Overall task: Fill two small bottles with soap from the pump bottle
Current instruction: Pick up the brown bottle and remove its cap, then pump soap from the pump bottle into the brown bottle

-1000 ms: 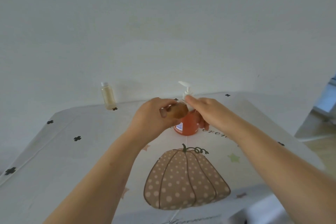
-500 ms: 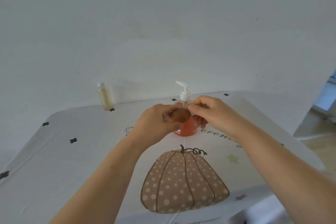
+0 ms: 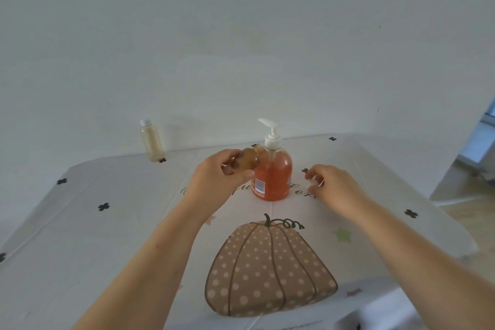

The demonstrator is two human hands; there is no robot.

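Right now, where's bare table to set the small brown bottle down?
Free: the cloth between the pale capped bottle and the left hand; also near-left, beside the pumpkin print. Crowded: around the pump bottle, flanked by the left hand holding the brown bottle and the right hand.

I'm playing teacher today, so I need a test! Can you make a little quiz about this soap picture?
1. The small brown bottle is: A lying on the tablecloth, B held in the left hand, C inside a box.
2. True or false: the right hand pinches a small white cap.
3. Fill in: the pale capped bottle stands by the ___, left of the pump bottle.
Key: 1 B; 2 true; 3 wall.
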